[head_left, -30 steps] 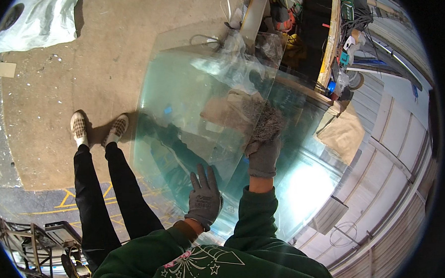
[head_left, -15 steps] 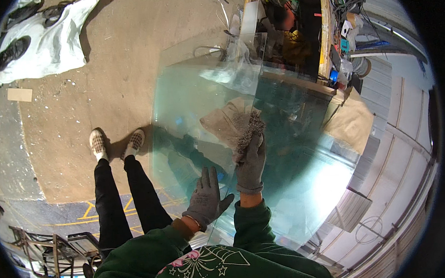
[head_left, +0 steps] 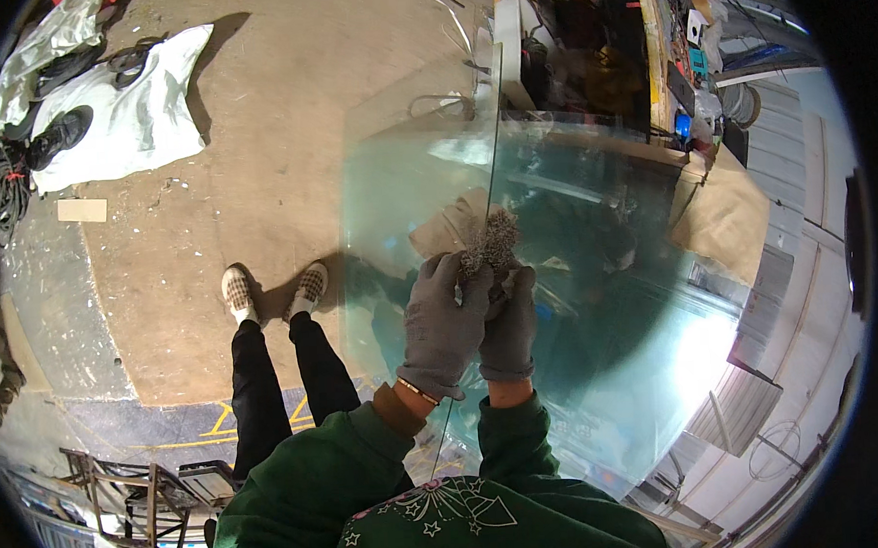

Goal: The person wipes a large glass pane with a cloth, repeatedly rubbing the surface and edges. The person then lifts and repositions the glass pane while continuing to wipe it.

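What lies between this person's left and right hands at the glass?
In the head view, a fuzzy grey-brown cloth bunches at the fingertips of the left hand and right hand; lower, a glass edge shows between the wrists.

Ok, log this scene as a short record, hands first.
Left hand: gray-gloved, fingers at the shaggy cloth; firmness of grip unclear
Right hand: gray-gloved, closed on the same cloth, close beside the left
Glass: green-tinted glass, a long edge lining up with the cloth and hands
Sleeves: dark green
Footwear: checkered slip-on shoes on brown floor
Upper left: white sheet; coiled black cables; small cardboard piece
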Motion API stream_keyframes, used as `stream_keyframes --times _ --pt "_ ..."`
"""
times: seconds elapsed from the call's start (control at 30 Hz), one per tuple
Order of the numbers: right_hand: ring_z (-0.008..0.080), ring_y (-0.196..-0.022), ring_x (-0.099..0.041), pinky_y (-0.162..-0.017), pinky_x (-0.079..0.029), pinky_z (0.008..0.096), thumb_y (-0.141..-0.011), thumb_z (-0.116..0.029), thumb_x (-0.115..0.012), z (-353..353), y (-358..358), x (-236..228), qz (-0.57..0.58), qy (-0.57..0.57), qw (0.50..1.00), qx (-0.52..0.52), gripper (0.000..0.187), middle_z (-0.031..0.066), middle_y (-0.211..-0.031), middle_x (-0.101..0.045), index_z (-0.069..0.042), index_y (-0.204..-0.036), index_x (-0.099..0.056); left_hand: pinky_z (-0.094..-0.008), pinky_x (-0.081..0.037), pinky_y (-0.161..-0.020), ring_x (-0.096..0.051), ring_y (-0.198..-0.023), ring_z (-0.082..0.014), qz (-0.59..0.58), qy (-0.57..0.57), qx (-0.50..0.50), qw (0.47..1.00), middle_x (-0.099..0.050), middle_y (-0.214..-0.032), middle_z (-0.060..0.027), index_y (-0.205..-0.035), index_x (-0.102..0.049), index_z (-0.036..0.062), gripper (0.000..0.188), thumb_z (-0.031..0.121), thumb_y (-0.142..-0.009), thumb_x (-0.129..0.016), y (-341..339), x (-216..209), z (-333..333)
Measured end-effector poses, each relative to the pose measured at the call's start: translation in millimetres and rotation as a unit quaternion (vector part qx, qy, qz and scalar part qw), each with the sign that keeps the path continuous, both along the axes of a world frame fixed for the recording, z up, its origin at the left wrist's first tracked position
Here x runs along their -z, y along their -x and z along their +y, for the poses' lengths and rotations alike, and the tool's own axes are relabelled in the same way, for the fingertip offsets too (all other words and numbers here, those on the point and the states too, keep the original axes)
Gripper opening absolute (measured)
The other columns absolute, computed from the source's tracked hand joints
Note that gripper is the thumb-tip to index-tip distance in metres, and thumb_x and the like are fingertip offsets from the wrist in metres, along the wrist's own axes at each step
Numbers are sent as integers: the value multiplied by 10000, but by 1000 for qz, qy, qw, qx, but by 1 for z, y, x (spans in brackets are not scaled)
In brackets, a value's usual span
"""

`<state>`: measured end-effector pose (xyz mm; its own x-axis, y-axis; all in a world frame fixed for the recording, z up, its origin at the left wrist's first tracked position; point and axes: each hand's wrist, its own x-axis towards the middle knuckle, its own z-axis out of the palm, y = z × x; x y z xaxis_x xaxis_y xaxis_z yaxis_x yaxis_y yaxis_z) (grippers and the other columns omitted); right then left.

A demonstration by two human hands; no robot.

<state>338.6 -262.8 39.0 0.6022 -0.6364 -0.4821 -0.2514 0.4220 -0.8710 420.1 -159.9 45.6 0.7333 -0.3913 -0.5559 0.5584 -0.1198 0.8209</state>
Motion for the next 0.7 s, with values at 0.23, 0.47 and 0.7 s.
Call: stream_keyframes --times 0.23,0.47,0.7 --pt "30 -715 -566 -536 -450 155 -1139 -417 -555 -7 -2 7 34 -132 986 96 333 -46 -931 -639 -104 -1209 -646 -440 -571 -946 -707 -1132 -386 18 81 5 997 -689 -1271 -173 -1293 -690 48 314 217 -1034 -637 7 15 9" --pt "4 -647 -486 -459 -413 134 -1115 -435 -600 -27 7 21 -7 -237 964 122 276 -76 -855 -583 -167 -1128 -663 -342 -533 -1017 -660 -1215 -170 139 223 -58 963 -703 -1356 -115 -1442 -643 48 362 63 -1095 -542 -2 16 31" --pt "11 -672 -519 -457 -431 139 -1097 -437 -635 -34 8 25 9 -177 973 147 281 -32 -965 -696 -161 -1136 -668 -432 -497 -1169 -527 -1463 -374 -175 204 34 963 -493 -1593 -204 -1416 -659 72 639 -192 -846 -544 -23 28 37"
